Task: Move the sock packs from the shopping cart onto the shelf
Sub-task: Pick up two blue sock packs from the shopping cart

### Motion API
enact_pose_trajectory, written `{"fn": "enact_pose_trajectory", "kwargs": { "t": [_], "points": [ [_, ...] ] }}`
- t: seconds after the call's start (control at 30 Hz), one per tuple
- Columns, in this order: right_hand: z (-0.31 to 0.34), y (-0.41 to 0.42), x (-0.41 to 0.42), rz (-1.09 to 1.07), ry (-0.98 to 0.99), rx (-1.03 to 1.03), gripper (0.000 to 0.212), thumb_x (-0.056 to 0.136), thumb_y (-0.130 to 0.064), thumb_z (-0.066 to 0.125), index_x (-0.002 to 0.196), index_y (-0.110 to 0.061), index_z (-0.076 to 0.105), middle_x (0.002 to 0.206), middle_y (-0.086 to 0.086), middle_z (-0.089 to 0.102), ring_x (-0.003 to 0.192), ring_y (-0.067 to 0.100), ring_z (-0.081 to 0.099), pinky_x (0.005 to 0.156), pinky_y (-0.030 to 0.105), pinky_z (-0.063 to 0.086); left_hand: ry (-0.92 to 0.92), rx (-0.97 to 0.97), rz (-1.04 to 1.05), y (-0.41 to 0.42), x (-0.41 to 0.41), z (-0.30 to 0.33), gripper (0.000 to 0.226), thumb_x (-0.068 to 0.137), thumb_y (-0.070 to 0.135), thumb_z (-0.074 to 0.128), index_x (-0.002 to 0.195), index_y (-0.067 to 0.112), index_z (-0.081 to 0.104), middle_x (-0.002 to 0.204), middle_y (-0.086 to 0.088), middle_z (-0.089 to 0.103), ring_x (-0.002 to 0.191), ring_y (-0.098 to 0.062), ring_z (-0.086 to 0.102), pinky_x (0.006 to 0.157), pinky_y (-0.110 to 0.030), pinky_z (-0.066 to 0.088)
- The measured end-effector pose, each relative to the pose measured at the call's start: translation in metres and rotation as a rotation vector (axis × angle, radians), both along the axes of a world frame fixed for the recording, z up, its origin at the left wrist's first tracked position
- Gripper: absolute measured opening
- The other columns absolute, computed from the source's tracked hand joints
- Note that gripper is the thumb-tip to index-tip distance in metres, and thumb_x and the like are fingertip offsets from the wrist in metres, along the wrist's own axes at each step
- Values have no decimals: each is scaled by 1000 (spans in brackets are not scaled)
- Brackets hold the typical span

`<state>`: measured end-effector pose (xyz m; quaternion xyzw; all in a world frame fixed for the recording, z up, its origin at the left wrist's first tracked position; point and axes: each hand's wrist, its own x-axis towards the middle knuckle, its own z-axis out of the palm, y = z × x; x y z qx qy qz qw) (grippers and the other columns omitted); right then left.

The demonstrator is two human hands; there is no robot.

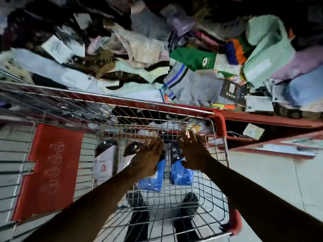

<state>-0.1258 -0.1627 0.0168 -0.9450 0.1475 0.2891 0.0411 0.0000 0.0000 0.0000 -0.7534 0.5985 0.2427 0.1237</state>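
Observation:
I look down into a wire shopping cart [216,154] with red corners. Both of my hands are inside it. My left hand [148,156] grips a dark sock pack with a blue label [152,179]. My right hand [190,151] holds a second blue-labelled pack [181,173] with the thumb across it and the fingers stretched toward the cart's far wall. Two packs with white labels [104,161] lie in the cart left of my left hand. The red shelf [262,118] stands just beyond the cart, heaped with mixed sock packs [192,86].
A red sign panel [47,172] hangs on the cart's left side. Lower red shelf levels [279,142] with a few flat packs run to the right. Through the cart's bottom I see my dark shoes [188,205] on a pale tiled floor [271,180].

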Motion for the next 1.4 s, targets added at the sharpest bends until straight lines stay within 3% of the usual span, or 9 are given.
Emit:
{"fn": "enact_pose_trajectory", "kwargs": {
  "t": [0.1, 0.2, 0.27, 0.53, 0.67, 0.83, 0.97, 1.17, 1.4],
  "points": [
    [-18, -13, 18, 19, 166, 56, 102, 85, -49, 65, 157, -12, 2, 166, 18, 3, 150, 45, 4, 119, 64, 10, 75, 95, 16, -18, 8, -15, 100, 87, 23, 69, 154, -3, -1, 164, -24, 4, 152, -38, 9, 123, -43, 13],
    [-38, -22, 31, -44, 230, 192, 101, 79, -44, 76, 155, -14, 15, 157, 14, 34, 143, 39, 32, 114, 55, 31, 239, 140, 84, -30, 14, -28, 81, 75, 14, 79, 141, 0, 34, 144, -22, 43, 134, -41, 42, 106, -45, 42],
    [-44, -27, 38, -82, 255, 275, 92, 75, -34, 82, 148, -16, 30, 146, 12, 49, 132, 33, 46, 106, 44, 44, 278, 161, 85, -35, 17, -29, 65, 74, 16, 81, 128, 4, 47, 128, -17, 56, 122, -35, 51, 97, -41, 46],
    [-48, -32, 50, -82, 227, 236, 59, 66, -32, 86, 115, -16, 56, 114, 5, 63, 111, 25, 57, 92, 40, 50, 244, 169, 32, -45, 21, -29, 60, 61, 32, 88, 109, 11, 60, 116, -8, 56, 107, -25, 53, 85, -37, 50],
    [-42, -28, 47, -47, 199, 165, 44, 73, -42, 80, 105, -17, 64, 113, 6, 66, 116, 28, 57, 97, 45, 46, 222, 185, 25, -41, 18, -19, 52, 57, 38, 89, 91, 20, 55, 109, -4, 58, 104, -21, 50, 79, -34, 43],
    [-34, -18, 38, -52, 204, 188, 65, 60, -51, 88, 112, -19, 64, 126, 6, 55, 122, 26, 50, 107, 46, 39, 117, 99, -96, -28, 14, -6, 74, 57, 51, 87, 115, 15, 58, 123, -4, 54, 119, -23, 41, 97, -39, 40],
    [-34, -10, 30, -64, 321, 339, 61, 67, -42, 87, 115, -16, 60, 120, 5, 65, 114, 25, 58, 94, 38, 50, 200, 90, -80, -13, 9, -6, 86, 56, 48, 88, 123, 11, 49, 119, -6, 56, 110, -23, 50, 93, -36, 42],
    [-34, 2, 25, -174, 287, 398, 78, 66, -36, 88, 126, -8, 46, 108, 5, 58, 94, 23, 56, 74, 32, 46, 352, 174, 55, 5, -1, 3, 109, 61, 33, 91, 142, 10, 22, 110, -13, 58, 95, -23, 55, 74, -35, 51],
    [-42, 12, 33, -59, 420, 185, 64, 75, -55, 67, 126, -17, 57, 127, 13, 52, 119, 32, 49, 97, 46, 47, 383, 190, 116, 11, -6, 11, 105, 64, 27, 91, 141, 13, 21, 110, -15, 58, 90, -24, 57, 70, -37, 51]
  ]
}}
